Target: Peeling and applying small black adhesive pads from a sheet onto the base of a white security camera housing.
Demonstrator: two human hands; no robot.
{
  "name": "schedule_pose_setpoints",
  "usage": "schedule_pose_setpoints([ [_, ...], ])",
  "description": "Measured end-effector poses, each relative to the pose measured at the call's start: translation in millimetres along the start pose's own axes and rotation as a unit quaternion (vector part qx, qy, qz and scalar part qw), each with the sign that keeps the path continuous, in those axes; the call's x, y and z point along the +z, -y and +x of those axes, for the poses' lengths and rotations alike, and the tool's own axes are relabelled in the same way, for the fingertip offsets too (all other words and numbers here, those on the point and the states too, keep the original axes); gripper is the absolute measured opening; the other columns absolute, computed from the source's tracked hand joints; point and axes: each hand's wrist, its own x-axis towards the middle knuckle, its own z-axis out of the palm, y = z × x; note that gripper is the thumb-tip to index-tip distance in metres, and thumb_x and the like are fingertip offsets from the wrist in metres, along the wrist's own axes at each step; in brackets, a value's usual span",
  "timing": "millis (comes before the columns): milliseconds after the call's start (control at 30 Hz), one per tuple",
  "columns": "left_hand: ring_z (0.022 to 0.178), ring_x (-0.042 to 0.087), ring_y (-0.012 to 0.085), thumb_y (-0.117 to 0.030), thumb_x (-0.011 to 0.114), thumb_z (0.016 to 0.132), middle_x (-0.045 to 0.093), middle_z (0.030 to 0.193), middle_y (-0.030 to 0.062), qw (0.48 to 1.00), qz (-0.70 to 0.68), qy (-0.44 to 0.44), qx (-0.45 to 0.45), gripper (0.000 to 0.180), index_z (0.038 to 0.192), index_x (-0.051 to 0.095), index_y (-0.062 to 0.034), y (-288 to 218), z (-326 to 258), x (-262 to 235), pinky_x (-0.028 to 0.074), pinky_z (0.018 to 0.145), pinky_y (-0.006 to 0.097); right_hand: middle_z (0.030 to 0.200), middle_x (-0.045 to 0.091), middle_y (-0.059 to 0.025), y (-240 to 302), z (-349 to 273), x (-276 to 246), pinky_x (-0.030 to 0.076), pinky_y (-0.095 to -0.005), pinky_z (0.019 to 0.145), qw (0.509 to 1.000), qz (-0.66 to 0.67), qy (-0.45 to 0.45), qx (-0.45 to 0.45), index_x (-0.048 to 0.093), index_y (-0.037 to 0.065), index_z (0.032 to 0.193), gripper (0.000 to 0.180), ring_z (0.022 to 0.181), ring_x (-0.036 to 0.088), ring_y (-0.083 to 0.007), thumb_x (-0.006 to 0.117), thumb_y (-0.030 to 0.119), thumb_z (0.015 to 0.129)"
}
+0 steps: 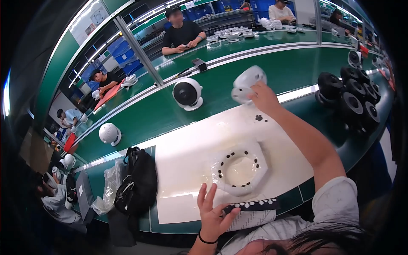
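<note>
My right hand (266, 98) reaches over the far edge of the pale mat and grips a white rounded device (250, 78), slightly blurred, tilted above the green belt. Nearer to me, my left hand (213, 219) has its thumb and a finger at the end of a dark strip with a row of white dots (257, 205); its other fingers are raised. Printed white paper (251, 219) shows below the strip. Between the hands, a white ring-shaped holder (258, 180) with several small black oval pads lies on the mat (187, 170).
White round-headed devices (185, 94) stand along the green belt (148, 112). Several black round units (355, 91) crowd the right side. A black bag (138, 182) and clear plastic (109, 187) lie left of the mat. A small dark flower-shaped piece (259, 117) rests on it. Other people sit across the belt.
</note>
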Motion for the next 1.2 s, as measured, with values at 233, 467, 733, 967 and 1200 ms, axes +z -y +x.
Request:
schedule_pose_setpoints([
  [233,0.124,0.028,0.0398,-0.022,0.075,0.064,0.042,0.131,0.0162,1.0,-0.003,0.027,-0.007,0.022,0.076,0.065,-0.0061,2.2,-1.3,2.3,0.029,0.098,0.044,0.1,0.056,-0.0079,-76.1,-1.8,31.5,0.044,-0.0384,0.077,0.947,-0.27,0.147,0.098,0.062,0.009,0.092,0.022,0.096,0.052,-0.0254,0.047,0.024,0.085],
  [467,0.119,0.036,0.0371,-0.021,0.075,0.064,0.047,0.125,0.0152,0.998,-0.008,0.062,-0.008,0.023,0.077,0.064,-0.0053,1.9,5.5,6.0,0.032,0.095,0.042,0.108,0.057,-0.0071,-69.6,-11.9,37.4,0.042,-0.0389,0.083,0.993,-0.072,0.086,-0.044,0.063,0.008,0.09,0.019,0.101,0.051,-0.0224,0.051,0.021,0.082],
  [733,0.113,0.042,0.0344,-0.018,0.071,0.067,0.053,0.119,0.0123,0.99,-0.018,0.135,-0.025,0.019,0.077,0.063,-0.0037,-2.8,9.1,10.0,0.035,0.091,0.039,0.125,0.048,-0.0092,22.6,8.6,78.6,0.032,-0.0353,0.098,0.913,0.014,0.391,-0.118,0.053,0.009,0.115,0.04,0.119,0.04,-0.0239,0.046,0.035,0.086],
  [967,0.113,0.043,0.0325,-0.02,0.074,0.061,0.055,0.115,0.0105,0.987,-0.017,0.139,-0.076,0.024,0.068,0.062,-0.0016,-7.0,3.4,8.9,0.039,0.089,0.041,0.133,0.038,-0.0117,41.3,33.5,149.1,0.022,-0.0394,0.102,0.943,0.006,0.323,-0.081,0.042,0.01,0.127,0.054,0.125,0.032,-0.0243,0.045,0.045,0.086],
  [1200,0.11,0.045,0.0311,-0.019,0.075,0.06,0.056,0.114,0.0103,0.986,-0.042,0.145,-0.072,0.024,0.07,0.062,-0.0012,6.1,1.0,8.1,0.039,0.09,0.04,0.115,0.051,-0.0095,33.3,39.0,138.4,0.028,-0.0388,0.098,0.965,0.031,0.251,-0.075,0.054,0.011,0.113,0.044,0.113,0.042,-0.0254,0.062,0.035,0.076],
])
